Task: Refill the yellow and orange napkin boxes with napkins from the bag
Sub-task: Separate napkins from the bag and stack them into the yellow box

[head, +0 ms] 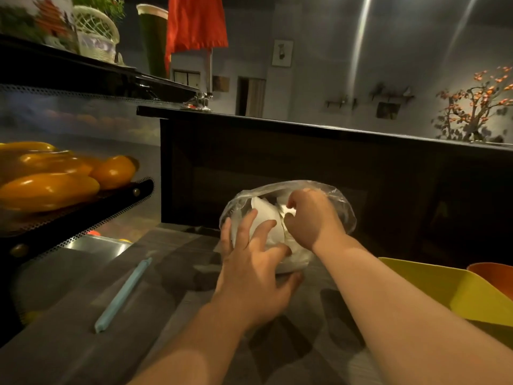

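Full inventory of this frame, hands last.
clear plastic bag: one, transparent, centre of grey table
white paper napkins: bunch, white, inside bag
yellow plastic napkin box: one, yellow, right edge
orange napkin box: one, orange, far right
light blue stick: one, blue, table left
yellow bell peppers: several, yellow-orange, far left
red flag: one, red, top centre
white wicker basket: one, white, top left
blossom tree ornament: one, orange, background right
left hand: spread against bag
right hand: in bag mouth, pinching napkins

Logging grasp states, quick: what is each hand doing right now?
Left hand: open, fingers spread against the clear plastic bag.
Right hand: closed, fingers curled on white napkins inside the bag's mouth.
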Demonstrator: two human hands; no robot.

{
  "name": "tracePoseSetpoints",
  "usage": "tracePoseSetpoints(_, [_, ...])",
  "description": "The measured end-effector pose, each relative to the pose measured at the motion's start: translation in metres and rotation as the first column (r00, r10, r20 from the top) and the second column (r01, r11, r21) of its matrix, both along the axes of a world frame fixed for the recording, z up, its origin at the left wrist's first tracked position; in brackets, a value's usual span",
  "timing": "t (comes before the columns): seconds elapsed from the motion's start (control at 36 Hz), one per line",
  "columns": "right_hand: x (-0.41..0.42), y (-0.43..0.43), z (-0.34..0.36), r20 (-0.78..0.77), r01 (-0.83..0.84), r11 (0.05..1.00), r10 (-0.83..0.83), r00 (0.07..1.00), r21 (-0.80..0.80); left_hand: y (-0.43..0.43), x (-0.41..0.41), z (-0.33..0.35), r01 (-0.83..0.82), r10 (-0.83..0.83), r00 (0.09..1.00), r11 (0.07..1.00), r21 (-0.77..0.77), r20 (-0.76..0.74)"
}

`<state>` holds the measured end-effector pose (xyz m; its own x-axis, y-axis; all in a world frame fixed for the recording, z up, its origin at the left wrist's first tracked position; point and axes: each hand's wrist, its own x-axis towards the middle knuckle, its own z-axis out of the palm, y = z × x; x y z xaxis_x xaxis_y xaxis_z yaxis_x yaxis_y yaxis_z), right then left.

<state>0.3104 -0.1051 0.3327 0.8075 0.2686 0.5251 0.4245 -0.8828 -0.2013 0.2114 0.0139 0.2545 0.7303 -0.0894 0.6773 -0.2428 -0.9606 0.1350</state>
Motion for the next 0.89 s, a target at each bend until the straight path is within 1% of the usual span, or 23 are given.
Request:
tracePoseSetpoints(0.06, [0.003,0.003,-0.002,-0.019,0.041,0.997,-0.042,0.999,-0.059,0.001,0.0,-0.001,0.012,-0.012,1.0,1.0,0.008,-0.011])
tracePoseSetpoints(0.11, [0.008,0.004,-0.005,-0.056,0.081,0.994,-0.085,0.995,-0.068,0.001,0.0,-0.001,0.021,-0.021,1.0,1.0,0.004,-0.017])
tracePoseSetpoints(0.22, [0.02,0.005,-0.007,-0.028,0.183,0.977,-0.188,0.982,-0.113,0.0,0.0,-0.003,0.038,-0.038,0.999,0.999,-0.007,-0.019])
tracePoseSetpoints(0.31, [0.017,0.004,-0.006,-0.085,0.199,0.964,-0.216,0.973,-0.176,0.0,0.001,-0.003,0.051,-0.052,0.999,0.999,-0.017,-0.017])
tracePoseSetpoints(0.42, [0.014,-0.004,-0.007,-0.091,0.168,0.979,-0.179,0.98,-0.118,-0.001,0.001,-0.005,0.07,-0.07,0.997,0.997,-0.037,-0.008])
tracePoseSetpoints(0.56, [0.0,-0.005,-0.001,-0.175,0.124,0.991,-0.131,0.976,-0.054,-0.002,0.001,-0.006,0.101,-0.102,0.995,0.992,-0.08,-0.007])
tracePoseSetpoints(0.58, [-0.004,-0.005,-0.001,-0.189,0.117,0.993,-0.121,0.975,-0.03,-0.003,0.001,-0.006,0.1,-0.102,0.995,0.991,-0.085,-0.01])
tracePoseSetpoints(0.64, [-0.012,-0.006,-0.001,-0.228,0.094,0.993,-0.075,0.971,0.072,-0.003,0.001,-0.007,0.096,-0.098,0.995,0.99,-0.102,-0.008])
tracePoseSetpoints(0.72, [-0.027,-0.014,0.002,-0.245,0.037,0.981,0.011,0.97,0.193,-0.003,0.0,-0.006,0.089,-0.087,0.996,0.987,-0.132,0.019])
tracePoseSetpoints(0.81, [-0.045,-0.025,0.003,-0.258,-0.009,0.913,0.126,0.958,0.409,-0.004,-0.002,-0.004,0.093,-0.081,0.994,0.974,-0.208,0.067])
tracePoseSetpoints(0.89, [-0.067,-0.04,0.001,-0.185,-0.077,0.818,0.22,0.958,0.57,-0.004,-0.004,-0.002,0.158,-0.12,0.982,0.945,-0.287,0.146])
